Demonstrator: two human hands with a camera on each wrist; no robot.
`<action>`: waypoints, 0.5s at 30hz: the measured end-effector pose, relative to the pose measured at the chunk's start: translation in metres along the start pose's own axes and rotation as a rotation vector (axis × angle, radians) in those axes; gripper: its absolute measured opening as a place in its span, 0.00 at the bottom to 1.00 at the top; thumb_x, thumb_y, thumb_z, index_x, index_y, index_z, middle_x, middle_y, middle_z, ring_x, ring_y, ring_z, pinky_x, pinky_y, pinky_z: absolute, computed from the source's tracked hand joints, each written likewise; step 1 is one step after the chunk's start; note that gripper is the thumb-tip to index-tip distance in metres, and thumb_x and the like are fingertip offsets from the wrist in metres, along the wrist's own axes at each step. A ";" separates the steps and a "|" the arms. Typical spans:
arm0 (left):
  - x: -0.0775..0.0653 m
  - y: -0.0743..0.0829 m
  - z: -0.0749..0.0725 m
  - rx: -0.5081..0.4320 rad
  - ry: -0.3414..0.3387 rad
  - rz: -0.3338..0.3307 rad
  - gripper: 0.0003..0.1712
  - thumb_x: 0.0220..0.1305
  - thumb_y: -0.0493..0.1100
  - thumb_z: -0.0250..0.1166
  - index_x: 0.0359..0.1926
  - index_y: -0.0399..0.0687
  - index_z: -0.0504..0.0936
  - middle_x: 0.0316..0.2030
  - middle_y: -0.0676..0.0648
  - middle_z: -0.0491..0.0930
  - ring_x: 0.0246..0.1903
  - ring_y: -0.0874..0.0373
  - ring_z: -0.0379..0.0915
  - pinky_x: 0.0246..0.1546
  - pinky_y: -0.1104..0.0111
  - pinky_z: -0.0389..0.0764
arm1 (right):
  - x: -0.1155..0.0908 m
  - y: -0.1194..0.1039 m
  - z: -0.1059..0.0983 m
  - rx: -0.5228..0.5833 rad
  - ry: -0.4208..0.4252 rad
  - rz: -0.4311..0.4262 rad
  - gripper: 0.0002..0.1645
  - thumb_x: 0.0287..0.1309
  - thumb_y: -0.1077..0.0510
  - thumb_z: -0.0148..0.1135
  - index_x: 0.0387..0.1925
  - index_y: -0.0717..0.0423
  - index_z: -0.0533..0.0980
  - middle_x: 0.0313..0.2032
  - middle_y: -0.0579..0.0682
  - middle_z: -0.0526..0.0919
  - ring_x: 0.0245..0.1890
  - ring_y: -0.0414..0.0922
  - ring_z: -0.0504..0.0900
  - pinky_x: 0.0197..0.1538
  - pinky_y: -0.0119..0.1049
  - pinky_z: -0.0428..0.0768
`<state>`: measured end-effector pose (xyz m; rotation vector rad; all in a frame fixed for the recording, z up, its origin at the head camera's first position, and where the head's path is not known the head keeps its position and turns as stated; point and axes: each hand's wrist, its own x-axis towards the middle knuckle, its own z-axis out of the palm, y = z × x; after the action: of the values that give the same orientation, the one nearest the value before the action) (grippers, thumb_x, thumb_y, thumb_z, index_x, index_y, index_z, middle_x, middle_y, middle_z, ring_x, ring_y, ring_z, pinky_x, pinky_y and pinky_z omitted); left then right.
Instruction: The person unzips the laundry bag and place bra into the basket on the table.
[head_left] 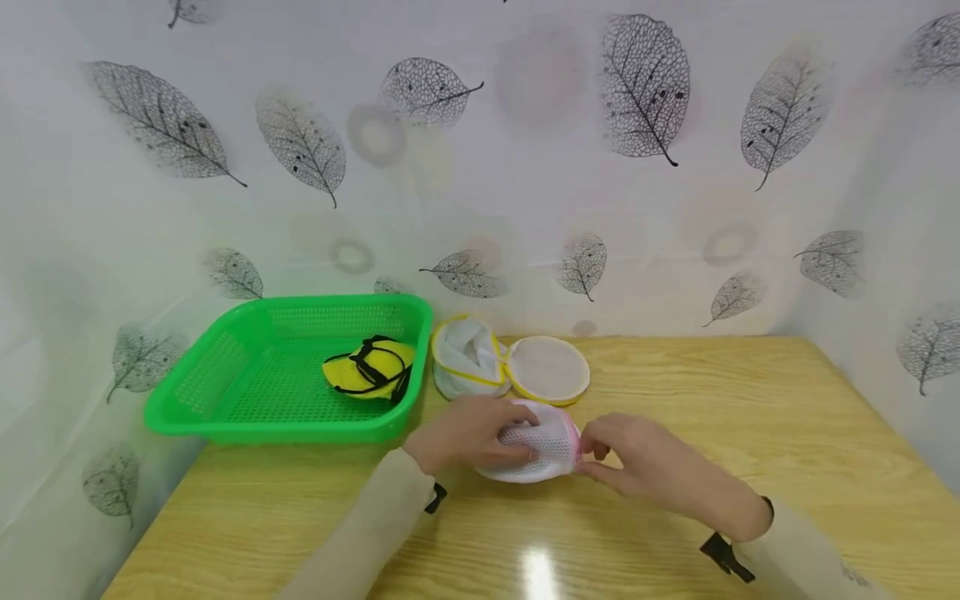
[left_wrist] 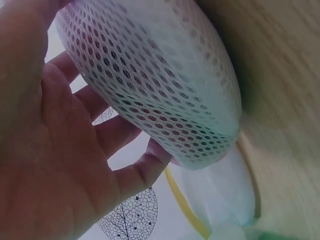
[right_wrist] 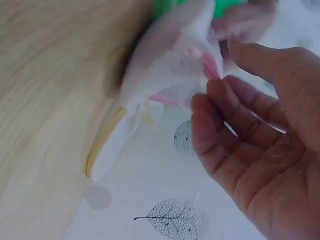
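A white mesh laundry bag (head_left: 546, 446) with pink trim is held low over the table in front of me. My left hand (head_left: 480, 433) grips it from the left, thumb on one side and fingers spread round the other; the mesh (left_wrist: 150, 85) fills much of the left wrist view. At the bag's right end my right hand (head_left: 645, 458) has its fingertips right at the pink trim (right_wrist: 211, 66). Its thumb stands apart from the bent fingers in the right wrist view. Just behind sits a second white mesh bag (head_left: 468, 354) with yellow trim, its round flap (head_left: 549, 369) folded out to the right.
A green plastic basket (head_left: 300, 429) stands at the back left of the wooden table (head_left: 712, 417). Inside it lies a folded yellow item (head_left: 375, 367) with black edging and straps. A white curtain (head_left: 510, 183) with leaf prints hangs behind and at both sides.
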<state>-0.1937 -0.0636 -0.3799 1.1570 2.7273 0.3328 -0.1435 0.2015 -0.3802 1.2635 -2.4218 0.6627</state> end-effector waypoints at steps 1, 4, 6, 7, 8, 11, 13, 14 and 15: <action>0.001 -0.001 0.000 -0.007 -0.011 -0.010 0.24 0.67 0.63 0.65 0.58 0.60 0.83 0.47 0.59 0.86 0.39 0.68 0.76 0.44 0.70 0.78 | -0.002 -0.002 0.002 -0.044 -0.004 -0.020 0.15 0.50 0.56 0.79 0.32 0.47 0.78 0.28 0.37 0.81 0.28 0.30 0.77 0.31 0.22 0.74; 0.002 -0.002 0.000 -0.023 -0.033 -0.020 0.25 0.68 0.63 0.64 0.59 0.61 0.83 0.50 0.59 0.86 0.41 0.67 0.77 0.48 0.69 0.79 | -0.006 -0.006 0.009 -0.151 0.001 -0.024 0.18 0.46 0.55 0.81 0.33 0.50 0.77 0.29 0.41 0.83 0.28 0.33 0.78 0.31 0.22 0.75; 0.003 -0.003 0.001 -0.027 -0.040 -0.024 0.25 0.68 0.64 0.63 0.60 0.61 0.82 0.51 0.59 0.86 0.43 0.67 0.78 0.50 0.68 0.79 | -0.008 -0.008 0.012 -0.197 0.000 0.000 0.18 0.46 0.55 0.81 0.32 0.50 0.77 0.29 0.41 0.83 0.27 0.32 0.77 0.29 0.23 0.74; 0.003 -0.003 0.001 -0.030 -0.042 -0.023 0.25 0.68 0.64 0.63 0.60 0.62 0.82 0.52 0.59 0.86 0.44 0.66 0.78 0.51 0.68 0.79 | -0.008 -0.008 0.014 -0.210 -0.002 0.012 0.17 0.46 0.56 0.81 0.32 0.50 0.77 0.28 0.41 0.83 0.26 0.32 0.76 0.28 0.23 0.74; 0.003 -0.003 0.000 -0.032 -0.040 -0.023 0.24 0.68 0.63 0.63 0.60 0.62 0.82 0.52 0.59 0.86 0.44 0.66 0.79 0.51 0.68 0.79 | -0.008 -0.009 0.015 -0.223 -0.005 0.020 0.17 0.46 0.57 0.80 0.31 0.50 0.77 0.27 0.41 0.82 0.25 0.31 0.74 0.27 0.23 0.73; 0.003 -0.003 -0.001 -0.036 -0.031 -0.017 0.24 0.68 0.63 0.64 0.59 0.61 0.83 0.51 0.58 0.86 0.44 0.65 0.79 0.51 0.67 0.80 | -0.007 -0.010 0.017 -0.253 -0.016 0.018 0.14 0.48 0.59 0.77 0.30 0.50 0.77 0.24 0.40 0.80 0.24 0.31 0.70 0.25 0.23 0.70; 0.003 -0.003 -0.002 -0.036 -0.026 -0.013 0.23 0.68 0.63 0.64 0.58 0.61 0.83 0.51 0.58 0.86 0.44 0.65 0.79 0.49 0.67 0.79 | -0.006 -0.010 0.017 -0.268 -0.023 -0.006 0.13 0.47 0.61 0.76 0.29 0.51 0.76 0.23 0.40 0.78 0.23 0.31 0.70 0.24 0.24 0.70; 0.003 -0.004 -0.002 -0.036 -0.024 -0.010 0.23 0.67 0.62 0.65 0.58 0.61 0.83 0.50 0.57 0.86 0.43 0.65 0.79 0.49 0.67 0.79 | -0.006 -0.010 0.017 -0.278 -0.025 -0.021 0.12 0.47 0.62 0.75 0.28 0.51 0.76 0.23 0.40 0.77 0.22 0.32 0.70 0.24 0.24 0.70; 0.003 -0.004 -0.002 -0.039 -0.024 -0.007 0.23 0.67 0.62 0.65 0.58 0.61 0.84 0.49 0.57 0.86 0.42 0.64 0.78 0.48 0.67 0.79 | -0.006 -0.010 0.017 -0.289 -0.026 -0.038 0.13 0.47 0.62 0.75 0.28 0.51 0.76 0.22 0.40 0.77 0.22 0.32 0.71 0.23 0.24 0.70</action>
<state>-0.1985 -0.0643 -0.3789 1.1345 2.6910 0.3666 -0.1331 0.1913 -0.3950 1.2005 -2.3997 0.2733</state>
